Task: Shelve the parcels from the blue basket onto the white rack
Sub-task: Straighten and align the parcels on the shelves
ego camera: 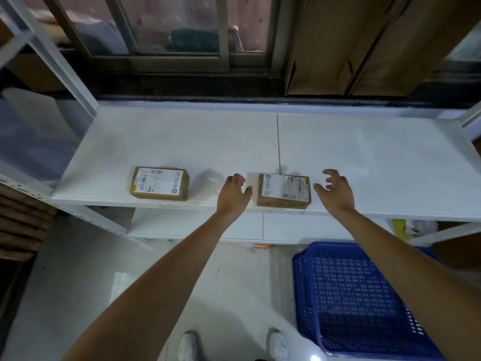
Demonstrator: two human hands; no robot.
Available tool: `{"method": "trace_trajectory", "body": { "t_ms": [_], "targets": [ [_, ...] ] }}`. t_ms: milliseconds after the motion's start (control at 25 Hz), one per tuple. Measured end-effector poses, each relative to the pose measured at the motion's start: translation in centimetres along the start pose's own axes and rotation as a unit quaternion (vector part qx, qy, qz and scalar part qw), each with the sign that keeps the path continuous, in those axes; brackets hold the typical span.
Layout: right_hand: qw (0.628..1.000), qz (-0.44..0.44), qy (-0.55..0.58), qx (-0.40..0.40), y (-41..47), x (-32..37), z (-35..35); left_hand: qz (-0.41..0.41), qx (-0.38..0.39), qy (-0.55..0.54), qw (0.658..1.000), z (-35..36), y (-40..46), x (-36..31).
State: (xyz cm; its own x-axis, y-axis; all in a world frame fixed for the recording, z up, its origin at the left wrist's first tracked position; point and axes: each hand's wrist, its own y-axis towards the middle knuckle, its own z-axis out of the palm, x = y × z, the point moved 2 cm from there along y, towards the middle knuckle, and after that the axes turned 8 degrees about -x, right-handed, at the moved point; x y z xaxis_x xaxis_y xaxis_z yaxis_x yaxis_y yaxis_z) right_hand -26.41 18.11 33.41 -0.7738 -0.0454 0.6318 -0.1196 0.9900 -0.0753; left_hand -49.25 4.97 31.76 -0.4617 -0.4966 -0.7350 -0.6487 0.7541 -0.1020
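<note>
Two small brown cardboard parcels with white labels lie on the top shelf of the white rack (pixel 364 157), near its front edge. One parcel (pixel 159 183) is at the left, the other parcel (pixel 284 191) near the middle. My left hand (pixel 234 194) hovers just left of the middle parcel, fingers apart, holding nothing. My right hand (pixel 337 188) is just right of the same parcel, fingers spread, a small gap from it. The blue basket (pixel 346 295) stands on the floor at the lower right, and no parcels show inside it.
A lower white shelf (pixel 197 225) sits beneath the top one. Behind the rack is a dark-framed window (pixel 161 48) and brown cardboard (pixel 351 43) leaning upright. Stacked brown boards (pixel 20 222) lie at the left. My shoes (pixel 234 345) stand on the pale floor.
</note>
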Motion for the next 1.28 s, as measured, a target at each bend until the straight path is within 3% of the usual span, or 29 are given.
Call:
{"method": "trace_trajectory", "body": {
  "t_ms": [240, 480, 720, 1280],
  "targets": [
    [0.994, -0.012, 0.027, 0.109, 1.1, -2.8, -0.1, -0.010, -0.025, 0.087, 0.996, 3.1, -1.8, -0.4],
    [0.993, -0.034, 0.042, 0.100, 0.6, -2.6, 2.2, -0.015, -0.018, 0.081, 0.996, 4.3, -0.9, -1.0],
    [0.987, -0.069, -0.003, 0.144, 0.2, -3.0, 3.5, 0.018, -0.018, 0.091, 0.995, 5.6, 0.0, -0.9],
    [0.988, -0.069, 0.010, 0.140, 1.0, -2.7, 3.8, 0.018, -0.029, 0.072, 0.997, 6.3, 0.6, -0.5]
  ]
}}
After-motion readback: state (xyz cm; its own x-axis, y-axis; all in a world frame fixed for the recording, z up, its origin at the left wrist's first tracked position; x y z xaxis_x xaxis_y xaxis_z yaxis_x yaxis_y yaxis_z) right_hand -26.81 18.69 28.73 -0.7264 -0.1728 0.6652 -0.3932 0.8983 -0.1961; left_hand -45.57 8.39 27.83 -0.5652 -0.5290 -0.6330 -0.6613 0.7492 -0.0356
